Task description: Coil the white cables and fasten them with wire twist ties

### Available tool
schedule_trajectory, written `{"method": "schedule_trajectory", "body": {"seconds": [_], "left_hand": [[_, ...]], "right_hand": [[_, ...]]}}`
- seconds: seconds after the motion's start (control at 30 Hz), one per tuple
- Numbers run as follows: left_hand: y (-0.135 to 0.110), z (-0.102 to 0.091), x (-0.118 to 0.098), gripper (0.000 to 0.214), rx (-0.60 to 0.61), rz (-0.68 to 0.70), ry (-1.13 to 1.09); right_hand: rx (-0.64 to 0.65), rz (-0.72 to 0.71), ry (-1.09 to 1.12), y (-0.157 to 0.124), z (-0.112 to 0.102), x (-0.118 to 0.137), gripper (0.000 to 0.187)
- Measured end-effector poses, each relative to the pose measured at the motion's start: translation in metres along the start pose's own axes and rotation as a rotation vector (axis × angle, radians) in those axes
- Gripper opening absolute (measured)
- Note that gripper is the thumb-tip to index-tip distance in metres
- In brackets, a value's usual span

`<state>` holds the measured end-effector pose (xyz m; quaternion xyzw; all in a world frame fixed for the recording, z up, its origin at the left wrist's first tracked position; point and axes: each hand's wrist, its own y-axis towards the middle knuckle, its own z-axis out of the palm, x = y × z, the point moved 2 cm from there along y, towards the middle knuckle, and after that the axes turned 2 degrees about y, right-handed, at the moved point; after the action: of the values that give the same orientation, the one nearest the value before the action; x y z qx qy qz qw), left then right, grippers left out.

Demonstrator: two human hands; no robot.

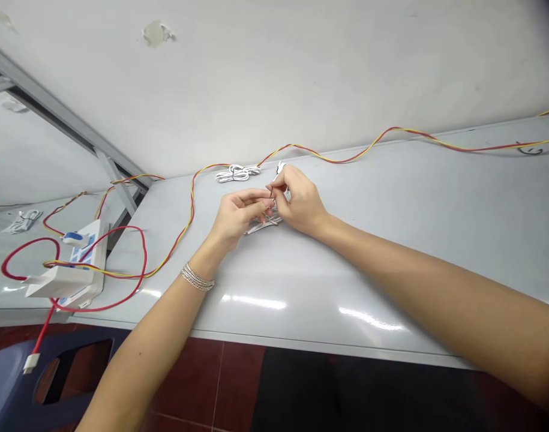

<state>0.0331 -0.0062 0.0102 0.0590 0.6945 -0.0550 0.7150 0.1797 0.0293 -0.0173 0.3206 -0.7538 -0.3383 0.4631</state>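
Observation:
My left hand [242, 213] and my right hand [299, 198] meet above a white table, their fingertips pinching a thin dark tie [271, 195]. Beneath them lies a bundle of white cable [263, 225], partly hidden by my fingers. A small white piece [281, 167] shows just beyond my right fingers, though its kind is unclear. Farther back, a coiled white cable [237, 174] bound with a dark tie rests near the table's far edge. My left wrist wears a silver chain bracelet [197, 277].
A red-and-yellow twisted wire [191, 204] runs along the table behind my hands. At left, a white box [62, 282] sits among red cable loops. A grey metal frame [62, 114] and a second table with a white coil [22, 222] lie beyond; red floor tiles show below.

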Motion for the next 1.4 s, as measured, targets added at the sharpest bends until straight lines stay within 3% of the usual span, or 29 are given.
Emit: {"method": "schedule_trajectory", "body": {"seconds": [0.27,0.43,0.63,0.83,1.03,1.4], "left_hand": [[-0.0013,0.0018,-0.0018,0.026,0.006,-0.014,0.012],[-0.0012,0.003,-0.0028,0.026,-0.055,0.069,0.065],[-0.0011,0.003,-0.0036,0.028,-0.054,0.071,0.073],[-0.0006,0.0017,-0.003,0.029,-0.071,0.086,0.094],[0.001,-0.0004,-0.0022,0.025,-0.093,0.085,0.074],[-0.0004,-0.0026,-0.0048,0.022,-0.064,-0.088,-0.008]], "right_hand": [[-0.002,-0.027,0.001,-0.0002,-0.0002,0.0017,0.017],[0.033,-0.018,-0.009,-0.0012,0.0014,0.0016,0.018],[0.022,0.049,-0.003,-0.001,0.0009,-0.0001,0.015],[0.016,-0.018,-0.005,-0.0004,0.0006,0.0018,0.013],[0.03,0.001,0.068,-0.0014,0.0008,0.0004,0.009],[0.044,-0.104,-0.017,-0.0002,-0.0007,0.0046,0.016]]}}
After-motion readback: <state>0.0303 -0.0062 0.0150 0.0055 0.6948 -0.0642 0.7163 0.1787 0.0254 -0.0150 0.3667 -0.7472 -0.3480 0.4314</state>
